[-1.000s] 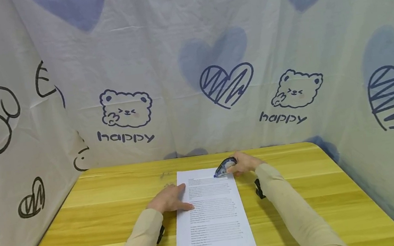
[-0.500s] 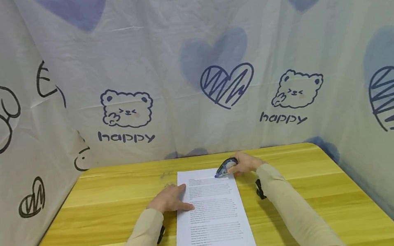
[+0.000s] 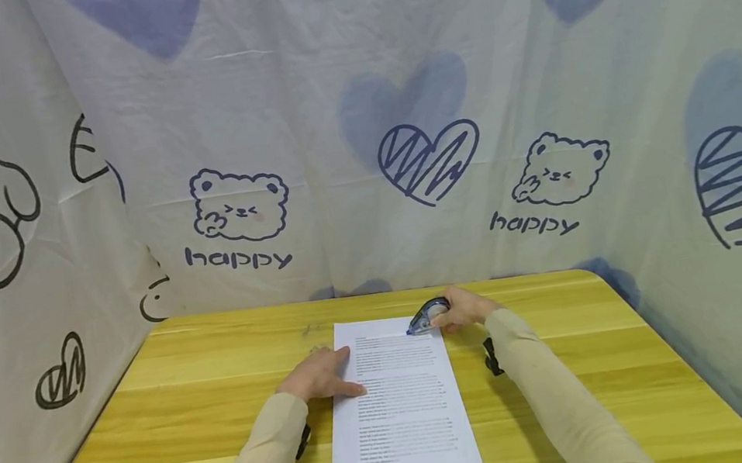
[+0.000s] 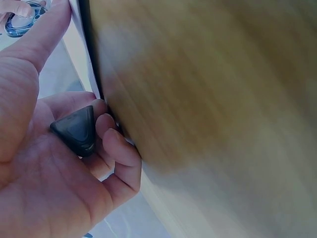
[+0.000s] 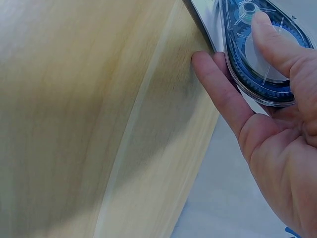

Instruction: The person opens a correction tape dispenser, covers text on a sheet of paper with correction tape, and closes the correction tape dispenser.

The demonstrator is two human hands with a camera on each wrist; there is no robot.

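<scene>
A sheet of printed paper (image 3: pixel 409 414) lies on the table with its long sides pointing away from me. My left hand (image 3: pixel 317 374) rests on its left edge, thumb and index finger spread over the page. In the left wrist view, the curled fingers of that hand hold a small dark triangular cap (image 4: pixel 77 131) against the palm side. My right hand (image 3: pixel 463 308) grips a correction tape (image 3: pixel 428 315) with a clear blue casing, its tip at a text line near the top of the page. The right wrist view shows the thumb (image 5: pixel 275 44) pressed on the casing.
The yellow wood-grain table (image 3: pixel 209 393) stretches around the paper on both sides. Behind it and at the sides hang pale curtains (image 3: pixel 340 212) with hearts and bear drawings. The table's far edge runs just beyond the paper.
The correction tape in my right hand has slid slightly to the right along the top text line. My left hand and the paper have stayed in place.
</scene>
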